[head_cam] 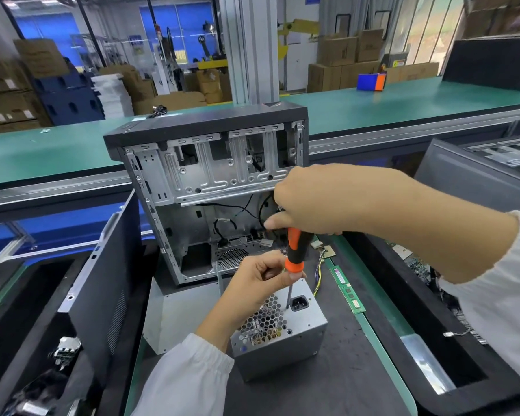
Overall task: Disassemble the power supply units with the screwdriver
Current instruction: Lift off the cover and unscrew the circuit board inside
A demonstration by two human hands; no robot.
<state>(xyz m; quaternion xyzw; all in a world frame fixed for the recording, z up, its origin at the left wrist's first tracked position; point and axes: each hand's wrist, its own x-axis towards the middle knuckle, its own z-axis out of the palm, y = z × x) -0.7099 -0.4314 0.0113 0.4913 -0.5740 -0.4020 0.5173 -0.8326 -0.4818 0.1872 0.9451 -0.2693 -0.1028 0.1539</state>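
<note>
We are gripping the screwdriver [296,250] handle from above with the right hand [321,199]; left hand [255,280] fingers pinching its shaft, tip meeting the power supply unit [282,334], sitting on the black mat [342,370] before the open case [210,187].

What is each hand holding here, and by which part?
Both hold the screwdriver. The right hand grips the top of its orange-and-black handle; the left hand pinches the handle's lower end, near the shaft, above the power supply unit.

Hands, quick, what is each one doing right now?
Left hand: pinching the lower end of the screwdriver handle.
Right hand: gripping the screwdriver handle's top.
</note>
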